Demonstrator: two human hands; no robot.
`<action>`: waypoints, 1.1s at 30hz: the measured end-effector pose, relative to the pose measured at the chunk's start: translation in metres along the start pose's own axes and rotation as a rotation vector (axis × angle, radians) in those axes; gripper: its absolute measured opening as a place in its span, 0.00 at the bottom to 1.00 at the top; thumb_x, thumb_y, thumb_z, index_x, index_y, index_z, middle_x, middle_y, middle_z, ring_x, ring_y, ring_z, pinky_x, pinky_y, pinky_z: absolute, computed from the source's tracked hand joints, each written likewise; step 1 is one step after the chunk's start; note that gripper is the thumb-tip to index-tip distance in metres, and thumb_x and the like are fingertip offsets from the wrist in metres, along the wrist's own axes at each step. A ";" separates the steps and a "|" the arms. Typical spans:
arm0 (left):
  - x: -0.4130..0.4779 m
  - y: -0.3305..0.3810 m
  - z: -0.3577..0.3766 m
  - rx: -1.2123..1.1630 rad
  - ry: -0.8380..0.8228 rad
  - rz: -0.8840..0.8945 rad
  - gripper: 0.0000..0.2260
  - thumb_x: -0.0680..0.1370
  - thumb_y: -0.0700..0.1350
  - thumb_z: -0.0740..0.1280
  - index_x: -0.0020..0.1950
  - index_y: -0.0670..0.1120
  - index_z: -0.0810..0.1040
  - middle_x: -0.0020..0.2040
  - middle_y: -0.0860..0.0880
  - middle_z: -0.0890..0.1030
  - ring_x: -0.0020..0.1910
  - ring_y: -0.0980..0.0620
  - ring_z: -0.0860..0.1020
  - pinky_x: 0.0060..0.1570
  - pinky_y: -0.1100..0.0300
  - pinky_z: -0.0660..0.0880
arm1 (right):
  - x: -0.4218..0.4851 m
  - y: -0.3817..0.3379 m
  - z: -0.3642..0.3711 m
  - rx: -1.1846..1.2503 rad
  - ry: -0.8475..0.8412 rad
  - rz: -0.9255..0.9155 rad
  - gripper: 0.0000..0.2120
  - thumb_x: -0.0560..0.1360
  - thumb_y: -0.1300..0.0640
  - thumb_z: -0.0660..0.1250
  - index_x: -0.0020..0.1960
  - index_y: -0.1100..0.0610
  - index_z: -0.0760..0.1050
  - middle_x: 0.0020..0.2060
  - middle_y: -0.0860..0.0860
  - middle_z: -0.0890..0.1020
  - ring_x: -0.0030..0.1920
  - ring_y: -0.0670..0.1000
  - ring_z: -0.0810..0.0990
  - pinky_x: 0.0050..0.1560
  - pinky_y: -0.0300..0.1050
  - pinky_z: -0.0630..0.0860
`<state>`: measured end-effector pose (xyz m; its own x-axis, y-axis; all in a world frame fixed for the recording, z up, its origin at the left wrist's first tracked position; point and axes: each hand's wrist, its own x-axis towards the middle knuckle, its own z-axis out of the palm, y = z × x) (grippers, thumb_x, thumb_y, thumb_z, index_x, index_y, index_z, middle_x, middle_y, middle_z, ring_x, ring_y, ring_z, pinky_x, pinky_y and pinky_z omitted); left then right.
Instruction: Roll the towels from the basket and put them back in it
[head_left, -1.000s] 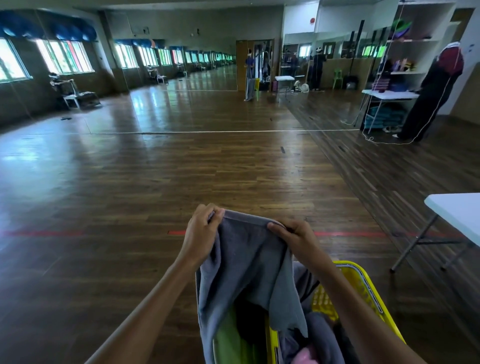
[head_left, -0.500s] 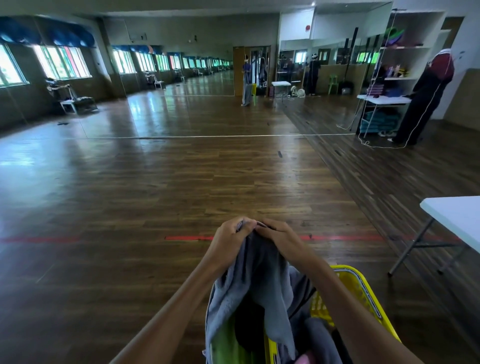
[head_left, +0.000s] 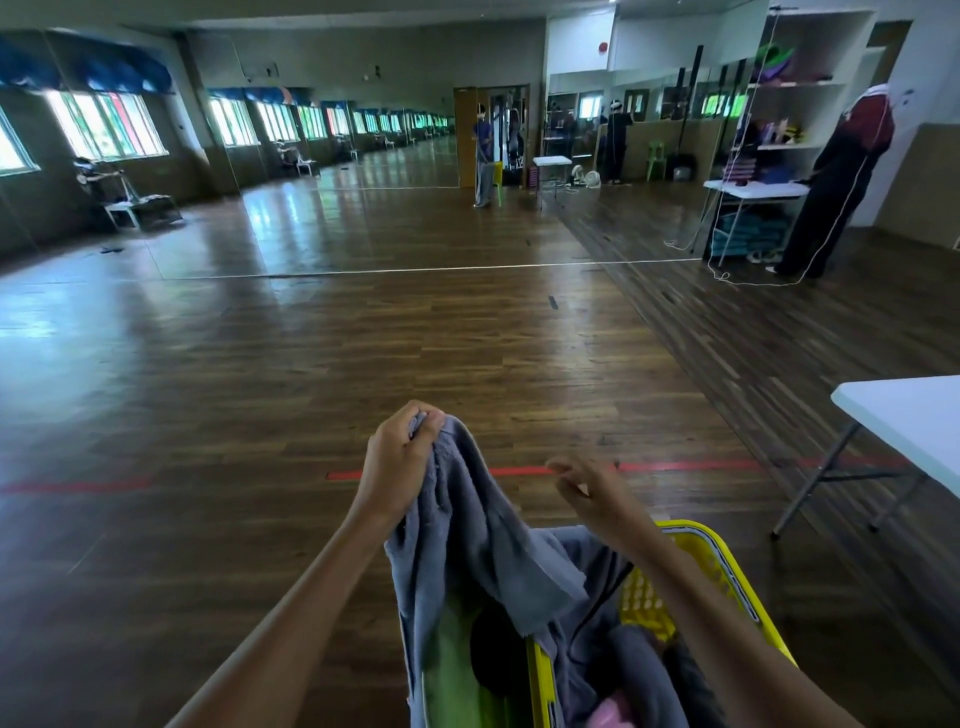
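- Above the near left part of the yellow basket (head_left: 727, 564), we hold a grey towel (head_left: 467, 535) up in the air.
- Our left hand (head_left: 397, 467) grips the towel at its top edge, with the fingers curled around the bunched cloth.
- From this hand the towel hangs down in long soft folds. It is not rolled. Its surface looks plain and a little fuzzy, and one free corner points to the right, over the basket.
- The lower part of the towel falls on the left side of the basket and hides the rim there.
- Our right hand (head_left: 592, 493) is beside the towel on the right and apart from it. Its fingers are loosely bent and hold nothing. This hand is a little blurred.
- Inside the basket we see a green cloth (head_left: 452, 670), more grey cloth (head_left: 597, 634) and a small pink piece (head_left: 618, 712). We cannot tell if the grey cloth belongs to the same towel.
- The basket stands on a dark wooden floor (head_left: 260, 415) with a red line (head_left: 675, 466) across it.
- A white table (head_left: 914, 415) stands to the right, well apart from the basket.
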<state>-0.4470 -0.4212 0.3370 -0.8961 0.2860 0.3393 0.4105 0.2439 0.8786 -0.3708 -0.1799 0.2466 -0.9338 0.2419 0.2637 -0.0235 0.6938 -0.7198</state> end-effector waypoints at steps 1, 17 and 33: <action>0.000 0.001 0.002 0.004 -0.017 0.008 0.09 0.81 0.44 0.62 0.42 0.50 0.77 0.38 0.49 0.80 0.39 0.56 0.78 0.45 0.54 0.76 | -0.003 -0.005 0.005 0.114 -0.035 0.012 0.12 0.77 0.60 0.67 0.61 0.53 0.77 0.54 0.52 0.79 0.53 0.46 0.78 0.52 0.37 0.74; 0.015 0.008 -0.001 -0.048 -0.103 0.027 0.10 0.81 0.43 0.63 0.40 0.49 0.78 0.36 0.54 0.80 0.38 0.58 0.78 0.44 0.58 0.75 | 0.011 -0.038 0.048 0.383 -0.146 -0.046 0.12 0.76 0.59 0.68 0.42 0.42 0.80 0.33 0.41 0.80 0.36 0.40 0.77 0.41 0.39 0.73; 0.016 0.002 0.024 -0.135 -0.321 0.037 0.13 0.82 0.41 0.60 0.60 0.57 0.77 0.58 0.57 0.81 0.62 0.58 0.77 0.65 0.60 0.71 | 0.038 -0.095 -0.017 0.446 -0.139 -0.168 0.09 0.80 0.63 0.62 0.49 0.54 0.80 0.41 0.43 0.83 0.45 0.41 0.80 0.47 0.35 0.73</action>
<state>-0.4563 -0.3943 0.3367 -0.7736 0.5744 0.2676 0.3964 0.1092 0.9116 -0.3984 -0.2250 0.3361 -0.9420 0.0383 0.3334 -0.2998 0.3507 -0.8872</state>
